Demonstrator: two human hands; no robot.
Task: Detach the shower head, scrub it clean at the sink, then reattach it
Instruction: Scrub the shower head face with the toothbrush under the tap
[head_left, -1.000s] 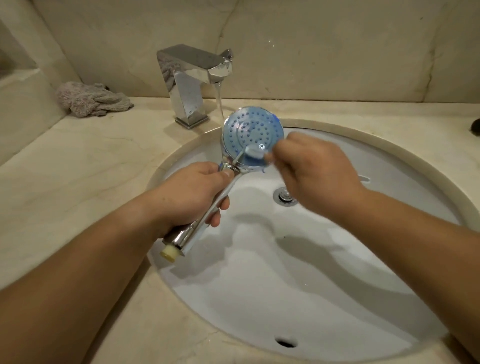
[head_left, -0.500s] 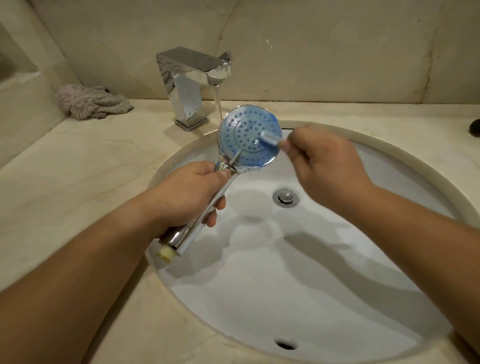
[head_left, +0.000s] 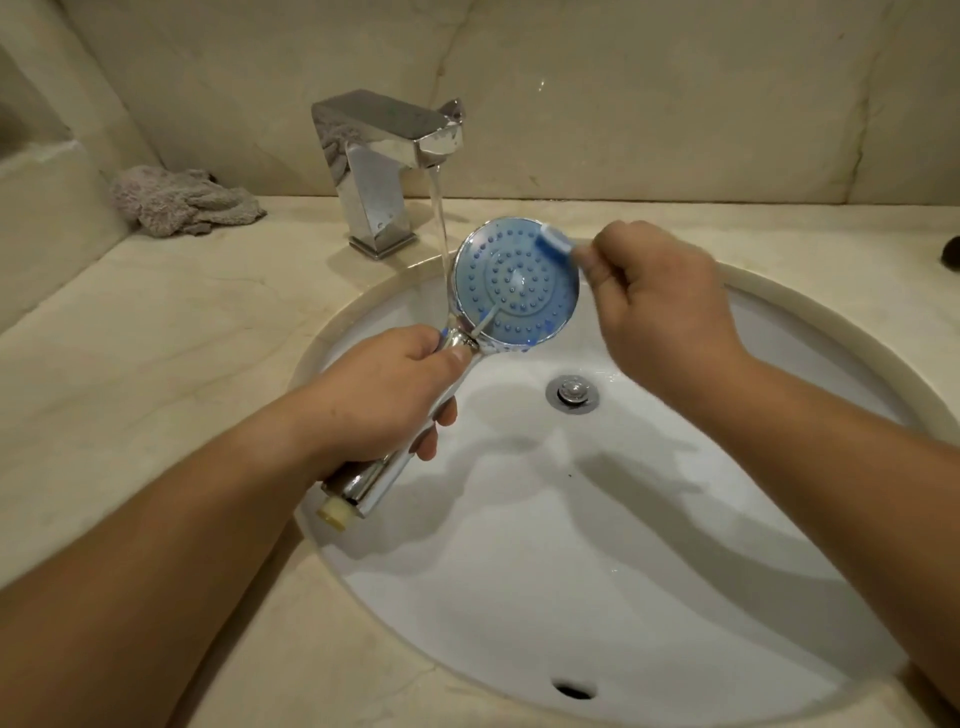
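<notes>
While we scrub over the white oval sink (head_left: 779, 597), our left hand (head_left: 384, 400) grips the chrome, blue-faced shower head (head_left: 514, 286) by its handle, long axis rising away from us; our right hand (head_left: 660, 301) pinches a blue toothbrush (head_left: 556, 241) at the far rim.

the shower head (head_left: 514, 291) has a blue face with rings of darker blue dots, a chrome rim and handle, and a cream end piece. the brush (head_left: 555, 240) is blue and white. the sink (head_left: 597, 545) is white, the table (head_left: 156, 332) beige with faint veins, the faucet (head_left: 382, 161) chrome, the cloth (head_left: 182, 207) grey.
</notes>
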